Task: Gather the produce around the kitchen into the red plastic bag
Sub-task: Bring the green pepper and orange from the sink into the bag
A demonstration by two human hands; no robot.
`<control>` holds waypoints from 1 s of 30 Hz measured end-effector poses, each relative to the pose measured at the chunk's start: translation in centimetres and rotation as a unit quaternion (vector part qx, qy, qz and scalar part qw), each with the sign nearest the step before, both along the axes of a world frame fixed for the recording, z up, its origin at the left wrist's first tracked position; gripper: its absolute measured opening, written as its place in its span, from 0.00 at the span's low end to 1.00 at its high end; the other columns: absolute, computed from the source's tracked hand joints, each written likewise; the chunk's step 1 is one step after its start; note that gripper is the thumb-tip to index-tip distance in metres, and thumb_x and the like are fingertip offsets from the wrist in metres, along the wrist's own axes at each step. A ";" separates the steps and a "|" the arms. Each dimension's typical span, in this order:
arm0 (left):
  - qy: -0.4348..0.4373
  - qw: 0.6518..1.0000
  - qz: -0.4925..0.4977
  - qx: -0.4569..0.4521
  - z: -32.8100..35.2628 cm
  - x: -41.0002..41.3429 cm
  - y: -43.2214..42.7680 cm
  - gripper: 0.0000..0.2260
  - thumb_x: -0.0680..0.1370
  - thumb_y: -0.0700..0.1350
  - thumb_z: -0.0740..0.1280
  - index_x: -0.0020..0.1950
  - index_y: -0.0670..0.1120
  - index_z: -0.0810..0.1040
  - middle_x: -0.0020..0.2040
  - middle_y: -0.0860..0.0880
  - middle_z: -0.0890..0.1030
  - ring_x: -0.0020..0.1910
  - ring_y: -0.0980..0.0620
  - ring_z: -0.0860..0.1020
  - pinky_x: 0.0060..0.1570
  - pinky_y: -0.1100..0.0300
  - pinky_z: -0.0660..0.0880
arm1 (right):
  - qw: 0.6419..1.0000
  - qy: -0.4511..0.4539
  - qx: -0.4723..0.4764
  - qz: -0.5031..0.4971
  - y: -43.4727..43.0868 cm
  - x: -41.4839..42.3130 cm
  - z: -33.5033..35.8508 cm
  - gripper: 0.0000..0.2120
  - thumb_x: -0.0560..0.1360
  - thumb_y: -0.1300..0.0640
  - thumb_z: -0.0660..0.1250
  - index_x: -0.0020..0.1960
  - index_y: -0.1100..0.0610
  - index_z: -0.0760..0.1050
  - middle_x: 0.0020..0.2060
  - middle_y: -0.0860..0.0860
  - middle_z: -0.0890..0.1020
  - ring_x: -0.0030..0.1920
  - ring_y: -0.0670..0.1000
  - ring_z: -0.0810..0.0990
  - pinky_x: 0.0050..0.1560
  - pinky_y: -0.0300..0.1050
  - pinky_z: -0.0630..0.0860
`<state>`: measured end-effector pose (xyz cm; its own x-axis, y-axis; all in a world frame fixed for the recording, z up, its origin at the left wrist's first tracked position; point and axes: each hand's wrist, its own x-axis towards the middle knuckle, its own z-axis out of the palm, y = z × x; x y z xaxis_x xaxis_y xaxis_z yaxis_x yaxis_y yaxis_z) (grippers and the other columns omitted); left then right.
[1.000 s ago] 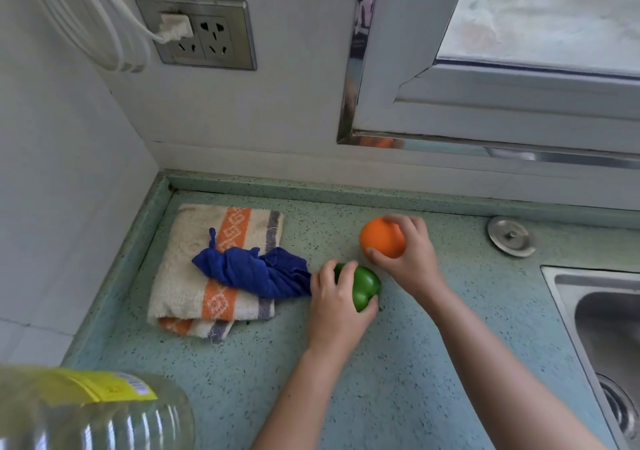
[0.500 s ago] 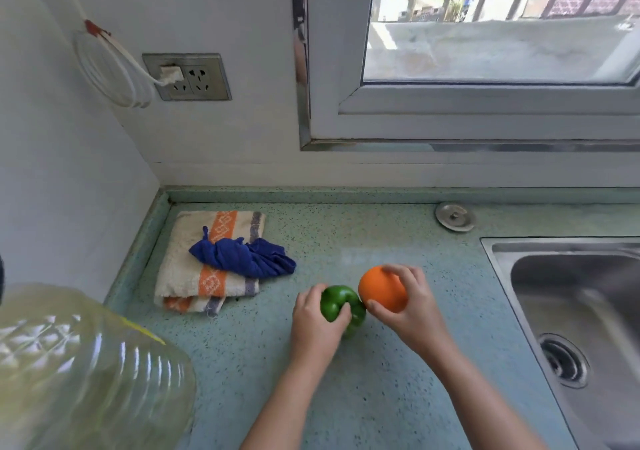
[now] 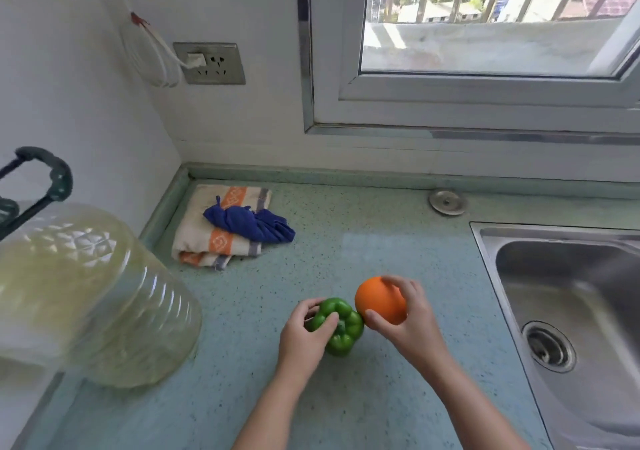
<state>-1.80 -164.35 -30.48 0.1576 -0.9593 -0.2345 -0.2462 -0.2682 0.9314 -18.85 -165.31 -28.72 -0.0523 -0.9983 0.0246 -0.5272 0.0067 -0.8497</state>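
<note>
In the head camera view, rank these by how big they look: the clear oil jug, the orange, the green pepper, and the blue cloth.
1. clear oil jug, though nearest the camera
2. blue cloth
3. green pepper and orange: alike, partly hand-covered, unranked

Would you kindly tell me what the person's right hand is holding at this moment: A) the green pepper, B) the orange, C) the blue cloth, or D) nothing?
B: the right hand wraps the orange, while the left hand grips the green pepper.
</note>
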 end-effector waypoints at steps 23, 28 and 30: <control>0.210 0.910 0.347 -0.088 10.0 -2.3 21.7 0.08 0.75 0.41 0.65 0.52 0.47 0.77 0.48 0.46 0.80 0.49 0.48 0.78 0.43 0.55 0.75 | 0.944 -0.099 -0.074 0.307 11.0 0.0 8.3 0.27 0.65 0.56 0.75 0.53 0.36 0.66 0.58 0.46 0.67 0.55 0.50 0.70 0.50 0.47 0.73; 0.210 0.894 0.382 -0.103 10.7 -2.6 24.3 0.07 0.75 0.42 0.65 0.52 0.47 0.77 0.50 0.45 0.80 0.49 0.47 0.79 0.45 0.51 0.77 | 0.934 -0.119 -0.067 0.329 12.7 0.1 8.5 0.26 0.65 0.58 0.75 0.55 0.38 0.67 0.59 0.47 0.67 0.55 0.49 0.71 0.44 0.37 0.72; 0.214 0.879 0.411 -0.111 10.7 -2.5 26.2 0.07 0.75 0.41 0.64 0.52 0.47 0.77 0.49 0.45 0.80 0.48 0.48 0.78 0.45 0.52 0.76 | 0.930 -0.118 -0.061 0.343 13.5 0.9 8.5 0.25 0.66 0.58 0.75 0.56 0.40 0.68 0.59 0.47 0.67 0.55 0.50 0.71 0.44 0.39 0.73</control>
